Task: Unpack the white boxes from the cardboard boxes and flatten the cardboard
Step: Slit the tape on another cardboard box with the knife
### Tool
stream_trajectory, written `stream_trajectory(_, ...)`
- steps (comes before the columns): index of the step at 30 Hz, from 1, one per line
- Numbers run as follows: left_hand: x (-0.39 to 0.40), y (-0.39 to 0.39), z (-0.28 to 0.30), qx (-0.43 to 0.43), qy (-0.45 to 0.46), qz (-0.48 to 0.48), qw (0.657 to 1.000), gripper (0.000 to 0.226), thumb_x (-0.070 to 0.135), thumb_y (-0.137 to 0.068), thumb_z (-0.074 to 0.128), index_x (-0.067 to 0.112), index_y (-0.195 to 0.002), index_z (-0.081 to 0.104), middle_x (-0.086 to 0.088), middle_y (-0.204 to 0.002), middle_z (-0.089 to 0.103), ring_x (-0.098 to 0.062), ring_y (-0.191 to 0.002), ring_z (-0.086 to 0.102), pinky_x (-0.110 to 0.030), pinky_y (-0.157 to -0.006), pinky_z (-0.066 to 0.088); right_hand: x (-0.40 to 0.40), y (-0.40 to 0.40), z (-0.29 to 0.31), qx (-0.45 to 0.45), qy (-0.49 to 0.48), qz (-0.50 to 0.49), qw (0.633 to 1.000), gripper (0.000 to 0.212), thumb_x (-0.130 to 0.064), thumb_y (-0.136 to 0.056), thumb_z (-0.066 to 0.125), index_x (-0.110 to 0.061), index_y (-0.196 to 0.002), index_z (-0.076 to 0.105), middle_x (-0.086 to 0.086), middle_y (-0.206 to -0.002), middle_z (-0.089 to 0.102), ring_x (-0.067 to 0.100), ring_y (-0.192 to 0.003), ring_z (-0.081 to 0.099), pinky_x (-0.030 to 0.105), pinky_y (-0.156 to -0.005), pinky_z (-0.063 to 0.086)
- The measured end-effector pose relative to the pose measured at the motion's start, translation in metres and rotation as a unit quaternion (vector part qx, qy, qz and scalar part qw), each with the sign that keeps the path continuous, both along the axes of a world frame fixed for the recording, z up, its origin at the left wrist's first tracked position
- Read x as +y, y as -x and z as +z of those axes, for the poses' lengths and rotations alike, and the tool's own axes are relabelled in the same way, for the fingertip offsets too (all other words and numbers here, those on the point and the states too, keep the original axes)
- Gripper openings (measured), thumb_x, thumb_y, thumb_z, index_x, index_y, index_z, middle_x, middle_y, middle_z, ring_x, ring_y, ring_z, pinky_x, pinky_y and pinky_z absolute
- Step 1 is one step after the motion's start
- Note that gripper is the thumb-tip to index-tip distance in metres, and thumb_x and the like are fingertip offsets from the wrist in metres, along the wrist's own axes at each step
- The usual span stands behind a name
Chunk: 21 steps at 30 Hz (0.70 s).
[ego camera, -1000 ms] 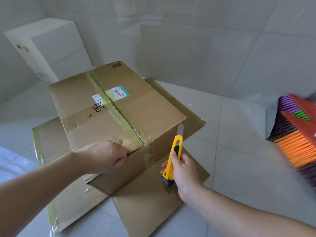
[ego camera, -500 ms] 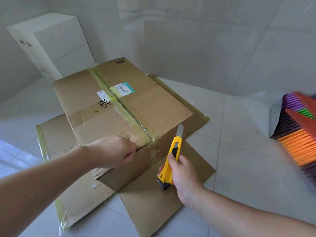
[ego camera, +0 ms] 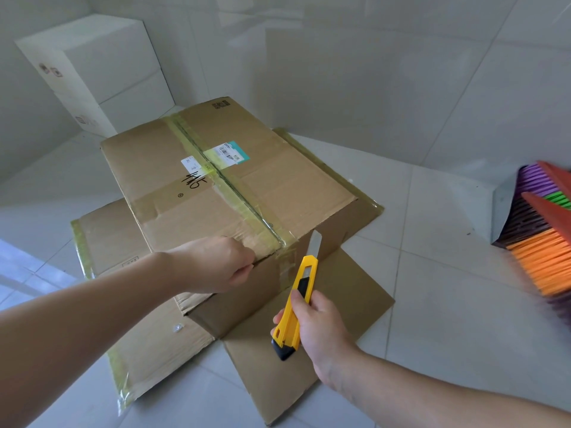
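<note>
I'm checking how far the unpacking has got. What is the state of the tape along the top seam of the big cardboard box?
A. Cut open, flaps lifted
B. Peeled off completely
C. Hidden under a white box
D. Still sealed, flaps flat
D: the tape runs unbroken along the cardboard box with both flaps flat, while the right hand holds the utility knife beside the near edge.

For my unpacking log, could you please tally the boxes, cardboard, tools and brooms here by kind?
Sealed cardboard box: 1
Flattened cardboard: 1 layer; separate sheets cannot be told apart
White boxes, stacked: 2
Yellow utility knife: 1
Brooms: 2, blurred
Total: 7
</note>
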<state>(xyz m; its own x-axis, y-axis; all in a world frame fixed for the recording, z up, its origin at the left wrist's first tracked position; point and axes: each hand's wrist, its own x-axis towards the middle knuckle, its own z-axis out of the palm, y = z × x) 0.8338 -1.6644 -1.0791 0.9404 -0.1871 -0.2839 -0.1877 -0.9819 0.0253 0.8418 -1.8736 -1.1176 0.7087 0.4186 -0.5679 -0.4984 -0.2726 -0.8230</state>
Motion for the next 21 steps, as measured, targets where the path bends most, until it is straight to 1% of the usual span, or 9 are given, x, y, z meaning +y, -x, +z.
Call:
stream_trajectory(3, 0.0, 0.0, 0.001, 0.001, 0.004, 0.001, 1.0, 0.027, 0.027, -0.098, 0.038, 0.015, -0.074, 0.042, 0.009, -0.062, 0.035, -0.019, -0.063, 0.041, -0.025, -0.061, 0.035, 0.0, 0.006, -0.003, -0.004, 0.013, 0.015, 1.0, 0.025, -0.031, -0.1, 0.045, -0.01, -0.093, 0.056, 0.003, -0.07, 0.071, 0.036, -0.083, 0.069, 0.051, -0.085, 0.054)
stream_trajectory(5, -0.001, 0.0, 0.002, 0.002, 0.006, 0.0, 1.0, 0.027, 0.028, -0.098, 0.038, 0.015, -0.074, 0.043, 0.009, -0.063, 0.036, -0.019, -0.064, 0.043, -0.027, -0.062, 0.038, 0.001, 0.012, -0.004, -0.003, 0.009, 0.021, 1.0, 0.025, -0.031, -0.099, 0.045, -0.01, -0.093, 0.056, 0.003, -0.07, 0.071, 0.038, -0.084, 0.068, 0.052, -0.086, 0.053)
stream_trajectory(10, -0.005, -0.001, 0.003, 0.002, 0.015, 0.004, 1.0, 0.027, 0.027, -0.098, 0.039, 0.016, -0.074, 0.042, 0.008, -0.063, 0.037, -0.02, -0.064, 0.044, -0.03, -0.063, 0.042, 0.001, 0.02, -0.001, -0.014, -0.003, 0.015, 1.0, 0.025, -0.031, -0.1, 0.044, -0.009, -0.094, 0.055, 0.002, -0.069, 0.07, 0.037, -0.084, 0.068, 0.051, -0.085, 0.053)
stream_trajectory(12, -0.005, -0.001, 0.004, 0.003, 0.017, 0.007, 1.0, 0.028, 0.028, -0.098, 0.038, 0.016, -0.073, 0.042, 0.007, -0.063, 0.039, -0.02, -0.064, 0.045, -0.031, -0.064, 0.044, 0.0, 0.02, 0.002, -0.013, -0.009, 0.01, 1.0, 0.026, -0.03, -0.1, 0.043, -0.007, -0.096, 0.054, 0.002, -0.068, 0.069, 0.036, -0.079, 0.068, 0.047, -0.081, 0.056)
stream_trajectory(13, -0.005, -0.001, 0.004, 0.003, 0.019, 0.009, 1.0, 0.028, 0.028, -0.098, 0.038, 0.015, -0.073, 0.043, 0.007, -0.064, 0.04, -0.02, -0.063, 0.045, -0.031, -0.063, 0.044, -0.001, 0.021, 0.003, -0.007, -0.016, 0.008, 1.0, 0.027, -0.029, -0.101, 0.043, -0.004, -0.098, 0.053, 0.002, -0.067, 0.068, 0.034, -0.073, 0.068, 0.042, -0.074, 0.058)
stream_trajectory(15, -0.004, 0.0, 0.003, 0.003, 0.024, 0.009, 1.0, 0.028, 0.028, -0.097, 0.039, 0.015, -0.073, 0.044, 0.006, -0.064, 0.042, -0.02, -0.063, 0.046, -0.03, -0.062, 0.043, -0.002, 0.023, 0.006, 0.012, -0.029, 0.008, 0.999, 0.028, -0.027, -0.101, 0.043, 0.0, -0.101, 0.051, 0.004, -0.068, 0.066, 0.029, -0.065, 0.066, 0.029, -0.06, 0.055)
stream_trajectory(16, -0.004, 0.0, 0.003, 0.002, 0.026, 0.008, 1.0, 0.028, 0.027, -0.097, 0.039, 0.015, -0.073, 0.044, 0.006, -0.064, 0.042, -0.02, -0.063, 0.046, -0.03, -0.061, 0.043, -0.003, 0.023, 0.007, 0.02, -0.033, 0.011, 0.999, 0.028, -0.026, -0.101, 0.043, 0.001, -0.102, 0.051, 0.006, -0.069, 0.065, 0.027, -0.065, 0.065, 0.026, -0.057, 0.053)
stream_trajectory(21, -0.006, -0.002, 0.003, 0.003, 0.019, 0.006, 1.0, 0.028, 0.027, -0.098, 0.039, 0.015, -0.073, 0.042, 0.007, -0.063, 0.038, -0.021, -0.063, 0.044, -0.033, -0.064, 0.044, -0.006, 0.021, 0.006, 0.025, -0.03, 0.018, 0.999, 0.027, -0.026, -0.101, 0.044, 0.0, -0.102, 0.052, 0.007, -0.068, 0.064, 0.027, -0.066, 0.063, 0.03, -0.061, 0.055)
